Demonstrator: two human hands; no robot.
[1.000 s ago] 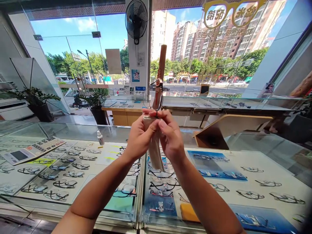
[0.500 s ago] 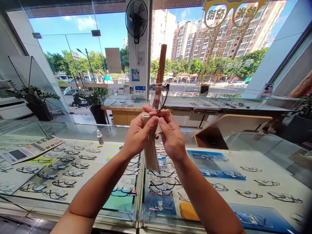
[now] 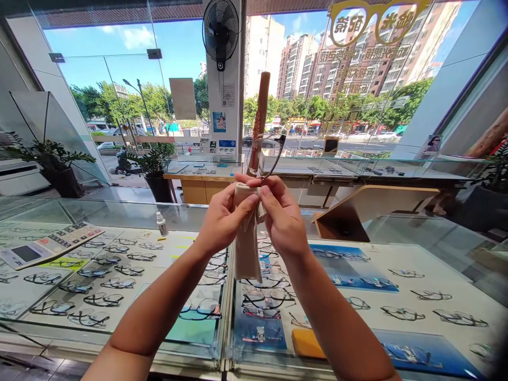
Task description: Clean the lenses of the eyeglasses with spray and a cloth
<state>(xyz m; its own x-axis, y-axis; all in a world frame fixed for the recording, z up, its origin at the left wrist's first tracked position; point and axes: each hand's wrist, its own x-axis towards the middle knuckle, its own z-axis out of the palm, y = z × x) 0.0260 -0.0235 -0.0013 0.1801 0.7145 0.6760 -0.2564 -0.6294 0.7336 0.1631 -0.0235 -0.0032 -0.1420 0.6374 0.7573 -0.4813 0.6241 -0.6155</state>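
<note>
My left hand (image 3: 228, 214) is closed on a pale cloth (image 3: 247, 254) that hangs down below the fingers. Close against it, my right hand (image 3: 283, 217) pinches a pair of glasses (image 3: 273, 161), with part of the cloth between the two hands. One dark temple of the glasses curves up to the right above my fingers. The lens area is hard to make out, and my fingers hide the lower part of the frame. Behind the glasses rises a tall brown post (image 3: 263, 100) with reddish decoration.
Below my arms, a glass display case (image 3: 234, 365) holds rows of glasses. On its top are a calculator (image 3: 51, 243) and a small white bottle (image 3: 161, 224) at left, and a wooden stand (image 3: 381, 198) at right. An orange case (image 3: 307, 344) lies near my right forearm.
The glasses have turned, and their dark temple now reaches further right. My right hand has shifted slightly right and the cloth shows more broadly between my hands.
</note>
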